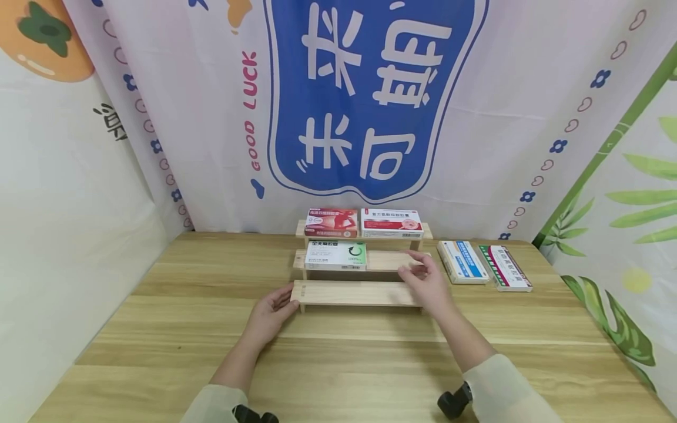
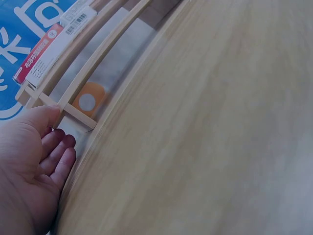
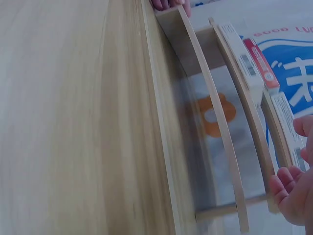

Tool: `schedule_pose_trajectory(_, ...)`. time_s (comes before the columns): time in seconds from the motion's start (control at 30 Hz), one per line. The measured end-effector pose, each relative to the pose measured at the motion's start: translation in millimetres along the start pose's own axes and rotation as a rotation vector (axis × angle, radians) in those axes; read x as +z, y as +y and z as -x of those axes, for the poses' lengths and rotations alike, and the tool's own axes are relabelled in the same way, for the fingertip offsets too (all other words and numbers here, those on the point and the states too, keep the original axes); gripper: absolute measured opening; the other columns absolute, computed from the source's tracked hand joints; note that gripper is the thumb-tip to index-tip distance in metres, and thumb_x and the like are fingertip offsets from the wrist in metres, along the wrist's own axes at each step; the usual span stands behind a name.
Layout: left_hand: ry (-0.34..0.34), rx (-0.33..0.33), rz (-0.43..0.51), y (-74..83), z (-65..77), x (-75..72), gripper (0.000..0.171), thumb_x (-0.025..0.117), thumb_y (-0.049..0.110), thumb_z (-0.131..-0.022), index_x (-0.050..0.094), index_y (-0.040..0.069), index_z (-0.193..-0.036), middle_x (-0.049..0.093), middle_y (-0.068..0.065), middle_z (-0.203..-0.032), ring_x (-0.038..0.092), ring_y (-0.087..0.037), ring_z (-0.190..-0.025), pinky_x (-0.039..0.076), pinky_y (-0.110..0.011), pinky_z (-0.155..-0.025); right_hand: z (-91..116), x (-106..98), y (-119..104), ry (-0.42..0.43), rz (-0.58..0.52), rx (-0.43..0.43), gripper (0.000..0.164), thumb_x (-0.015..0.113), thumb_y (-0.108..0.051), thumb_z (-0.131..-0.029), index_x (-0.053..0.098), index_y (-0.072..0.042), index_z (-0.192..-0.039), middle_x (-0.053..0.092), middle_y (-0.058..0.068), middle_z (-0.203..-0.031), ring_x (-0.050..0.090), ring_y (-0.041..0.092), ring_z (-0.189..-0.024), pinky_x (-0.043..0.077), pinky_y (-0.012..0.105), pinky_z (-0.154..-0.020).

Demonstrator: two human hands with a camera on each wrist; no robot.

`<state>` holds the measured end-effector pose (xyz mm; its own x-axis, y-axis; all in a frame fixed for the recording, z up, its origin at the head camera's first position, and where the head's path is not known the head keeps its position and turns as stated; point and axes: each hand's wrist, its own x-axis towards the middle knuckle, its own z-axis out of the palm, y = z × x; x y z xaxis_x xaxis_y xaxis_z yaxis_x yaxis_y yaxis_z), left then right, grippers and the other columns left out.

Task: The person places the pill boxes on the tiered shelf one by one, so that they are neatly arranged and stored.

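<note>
A three-tier wooden display rack (image 1: 354, 294) stands on the table. My left hand (image 1: 268, 317) holds the left end of its lowest tier, thumb at the corner (image 2: 46, 116) and the other fingers curled alongside. My right hand (image 1: 431, 288) is at the rack's right side, fingers loosely bent near the end of the middle tier (image 1: 388, 260), with nothing in them. A white-and-green medicine box (image 1: 335, 255) lies on the left half of the middle tier. On the top tier lie a red medicine box (image 1: 331, 222) and a white-and-red one (image 1: 391, 223), side by side.
Right of the rack, a white, blue and yellow medicine box (image 1: 462, 262) and a white, green and maroon one (image 1: 505, 268) lie on the wooden table (image 1: 344, 364). A printed cloth (image 1: 211, 147) hangs right behind the rack.
</note>
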<state>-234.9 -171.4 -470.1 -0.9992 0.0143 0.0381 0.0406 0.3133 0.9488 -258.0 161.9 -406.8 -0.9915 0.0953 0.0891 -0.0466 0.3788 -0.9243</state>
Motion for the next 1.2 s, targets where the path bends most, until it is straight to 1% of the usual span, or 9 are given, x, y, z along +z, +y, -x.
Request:
schedule_pose_trajectory(0.1, -0.002, 0.004, -0.001, -0.9, -1.0, 0.3, 0.05, 0.065, 0.01, -0.093, 0.05, -0.002, -0.139, 0.055, -0.022, -0.139, 0.055, -0.036, -0.128, 0.046, -0.043, -0.11, 2, -17, 4, 0.01, 0.016, 0.03, 0.056, 0.065, -0.023, -0.094, 0.045, -0.008, -0.144, 0.05, 0.016, -0.14, 0.051, 0.031, -0.122, 0.05, 0.044, -0.104)
schedule_pose_trajectory(0.23, -0.005, 0.006, 0.006, -2.3, -2.1, 0.5, 0.05, 0.065, 0.011, -0.094, 0.05, -0.001, -0.139, 0.055, -0.022, -0.14, 0.055, -0.035, -0.128, 0.046, -0.041, -0.11, 3, -41, 11, 0.043, 0.031, 0.029, 0.057, 0.063, -0.023, -0.096, 0.041, -0.005, -0.145, 0.045, 0.018, -0.145, 0.046, 0.033, -0.127, 0.046, 0.044, -0.107)
schedule_pose_trajectory(0.33, -0.007, 0.009, 0.008, -2.9, -1.8, 0.0, 0.049, 0.065, 0.011, -0.094, 0.05, -0.001, -0.139, 0.055, -0.022, -0.139, 0.056, -0.035, -0.128, 0.047, -0.04, -0.109, 2, -57, 18, 0.091, 0.062, 0.013, 0.057, 0.063, -0.021, -0.095, 0.041, -0.002, -0.144, 0.042, 0.02, -0.148, 0.042, 0.036, -0.131, 0.042, 0.046, -0.11)
schedule_pose_trajectory(0.47, -0.006, 0.01, 0.005, -2.7, -1.5, -0.3, 0.049, 0.065, 0.012, -0.094, 0.05, -0.001, -0.139, 0.056, -0.021, -0.139, 0.056, -0.035, -0.127, 0.047, -0.04, -0.109, 0, -78, 30, 0.157, 0.113, 0.027, 0.059, 0.063, -0.023, -0.095, 0.04, -0.001, -0.145, 0.039, 0.022, -0.151, 0.04, 0.039, -0.134, 0.038, 0.051, -0.114)
schedule_pose_trajectory(0.63, -0.007, 0.008, 0.0, -2.0, -0.9, -0.8, 0.05, 0.065, 0.013, -0.094, 0.05, 0.0, -0.139, 0.056, -0.021, -0.139, 0.056, -0.035, -0.128, 0.047, -0.041, -0.109, -4, -103, 46, 0.23, 0.153, 0.068, 0.061, 0.063, -0.028, -0.095, 0.041, -0.002, -0.146, 0.038, 0.024, -0.152, 0.038, 0.041, -0.137, 0.035, 0.055, -0.115)
schedule_pose_trajectory(0.73, -0.007, 0.007, 0.0, -2.3, -0.9, -0.9, 0.05, 0.065, 0.013, -0.094, 0.05, 0.0, -0.139, 0.056, -0.021, -0.139, 0.056, -0.035, -0.128, 0.047, -0.041, -0.109, -6, -115, 56, 0.271, 0.192, 0.127, 0.063, 0.062, -0.033, -0.095, 0.04, -0.005, -0.147, 0.037, 0.026, -0.152, 0.035, 0.043, -0.139, 0.031, 0.058, -0.116)
schedule_pose_trajectory(0.87, -0.005, 0.008, 0.0, -2.5, -0.9, -0.8, 0.05, 0.065, 0.012, -0.093, 0.05, 0.0, -0.139, 0.056, -0.021, -0.139, 0.056, -0.034, -0.128, 0.047, -0.04, -0.109, -10, -132, 69, 0.292, 0.251, 0.224, 0.069, 0.058, -0.039, -0.096, 0.033, -0.007, -0.151, 0.029, 0.028, -0.156, 0.029, 0.047, -0.142, 0.026, 0.062, -0.117)
schedule_pose_trajectory(0.97, -0.006, 0.008, 0.004, -2.4, -0.9, -0.7, 0.05, 0.065, 0.012, -0.093, 0.05, 0.0, -0.139, 0.056, -0.021, -0.139, 0.056, -0.034, -0.127, 0.047, -0.04, -0.109, -12, -143, 78, 0.291, 0.269, 0.266, 0.072, 0.056, -0.04, -0.097, 0.029, -0.005, -0.153, 0.026, 0.029, -0.157, 0.028, 0.049, -0.142, 0.026, 0.063, -0.117)
schedule_pose_trajectory(1.2, -0.006, 0.007, 0.009, -1.5, -0.7, -0.5, 0.05, 0.066, 0.013, -0.093, 0.051, 0.0, -0.139, 0.056, -0.021, -0.139, 0.056, -0.034, -0.128, 0.047, -0.04, -0.109, -16, -158, 99, 0.277, 0.333, 0.303, 0.079, 0.056, -0.046, -0.095, 0.025, -0.003, -0.153, 0.025, 0.032, -0.154, 0.027, 0.05, -0.139, 0.026, 0.065, -0.114)
